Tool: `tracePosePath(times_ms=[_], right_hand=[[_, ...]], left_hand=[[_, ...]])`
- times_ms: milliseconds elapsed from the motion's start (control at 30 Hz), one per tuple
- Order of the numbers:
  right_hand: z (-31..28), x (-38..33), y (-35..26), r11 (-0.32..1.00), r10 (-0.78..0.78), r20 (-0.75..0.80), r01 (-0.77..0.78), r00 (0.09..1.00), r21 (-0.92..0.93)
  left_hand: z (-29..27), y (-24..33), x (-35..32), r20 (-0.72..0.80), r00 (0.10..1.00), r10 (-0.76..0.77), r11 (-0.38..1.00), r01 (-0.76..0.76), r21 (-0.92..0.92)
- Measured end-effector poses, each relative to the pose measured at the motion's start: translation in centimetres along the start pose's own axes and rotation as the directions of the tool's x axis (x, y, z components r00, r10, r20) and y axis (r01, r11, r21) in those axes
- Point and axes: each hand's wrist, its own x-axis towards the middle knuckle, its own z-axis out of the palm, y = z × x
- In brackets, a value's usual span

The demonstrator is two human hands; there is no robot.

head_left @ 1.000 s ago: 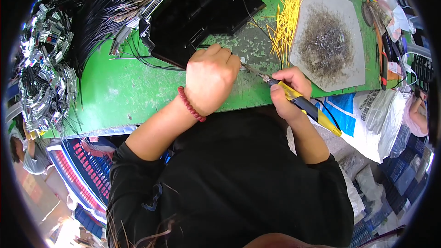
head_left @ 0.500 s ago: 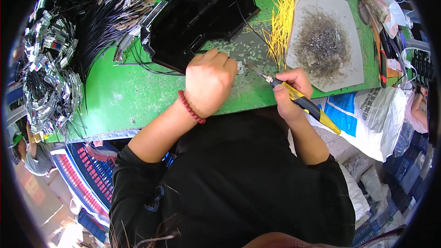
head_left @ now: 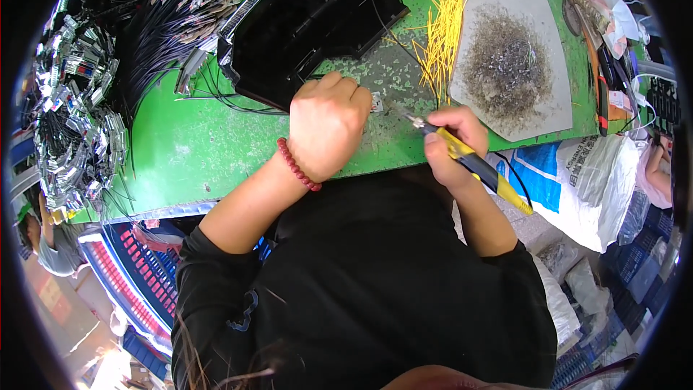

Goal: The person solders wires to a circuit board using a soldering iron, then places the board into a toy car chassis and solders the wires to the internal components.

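My left hand [head_left: 328,126], with a red bead bracelet [head_left: 296,166] on its wrist, is curled closed near the table's front edge. A small whitish part [head_left: 376,102] sticks out past its fingers, which seem to grip it; the rest is hidden under the hand. In my right hand [head_left: 457,141] is a yellow-and-black soldering iron [head_left: 498,184], pinched between thumb and fingers. The iron's tip points up and left toward the small part, a short gap away. Just beyond my left hand lies a large black plastic housing [head_left: 310,36] with thin black wires.
Cut yellow wires [head_left: 442,36] lie beside a grey sheet [head_left: 552,94] covered in dark residue. Black cables [head_left: 155,43] and a heap of silvery connectors [head_left: 79,130] crowd the left. Pliers with red-and-black handles [head_left: 602,105] rest at right. A white-and-blue sack [head_left: 588,180] hangs below the edge.
The soldering iron and my right hand have shifted very slightly left. A black cord now shows beside the iron's handle. My left hand has barely moved.
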Motion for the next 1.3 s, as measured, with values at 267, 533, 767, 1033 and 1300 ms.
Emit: tracePosePath(times_ms=[267, 533, 767, 1033, 1300], right_hand=[[0.4, -0.7, 0.8, 0.998, 0.02, -0.127, -0.013, 0.992, 0.059], [0.8, 1.6, -0.8, 0.981, -0.07, 0.066, 0.081, 0.995, -0.174], [2.8, 2.5, -1.1, 0.993, -0.05, 0.026, 0.053, 0.998, -0.106], [0.4, 6.5, -0.3, 0.821, -0.302, -0.009, 0.255, 0.953, -0.511], [-0.5, 5.7, -1.1, 0.724, -0.293, 0.039, 0.248, 0.955, -0.643]], left_hand=[[-0.2, 0.1, 0.2, 0.052, 0.998, -0.02, 1.0, 0.021, -0.005], [-1.0, 0.1, 0.6, 0.088, 0.992, -0.089, 0.995, 0.093, -0.039], [-2.2, 0.3, 1.6, -0.067, 0.995, -0.079, 0.954, 0.055, -0.295], [-1.5, 0.3, 0.8, 0.035, 0.99, -0.134, 0.973, 0.138, -0.186], [0.9, 0.1, 0.9, -0.053, 0.992, -0.118, 0.992, 0.115, -0.06]])
